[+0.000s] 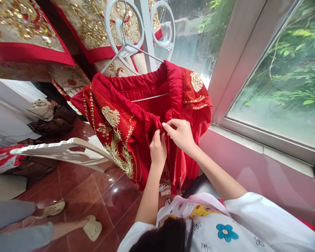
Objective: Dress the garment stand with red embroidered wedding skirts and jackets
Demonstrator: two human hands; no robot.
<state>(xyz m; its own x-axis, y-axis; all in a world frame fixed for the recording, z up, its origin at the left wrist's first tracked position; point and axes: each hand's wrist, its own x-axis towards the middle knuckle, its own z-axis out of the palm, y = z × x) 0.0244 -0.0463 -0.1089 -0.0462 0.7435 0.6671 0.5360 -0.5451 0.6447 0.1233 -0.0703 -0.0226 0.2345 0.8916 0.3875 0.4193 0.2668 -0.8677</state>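
A red skirt (115, 140) with gold embroidery and beading hangs on a thin metal hanger (144, 53). Its gathered waistband rings the hanger, and its front opening faces me. Fingers bent, my left hand (158, 148) pinches the red fabric at the left side of that opening. My right hand (180, 134) is closed close beside it, thumb and forefinger pressed at the waistband's edge. Both hands meet at the same spot, so exactly what lies between the fingertips is partly hidden. Red ribbon-like strips dangle below them.
A white scrolled metal rack (144, 28) bears the hanger. More gold-sequined garments (23, 24) hang at upper left. A white chair (76, 150) stands left, and another person's legs and clogs (92, 228) show at lower left. A window ledge (262, 150) runs along the right.
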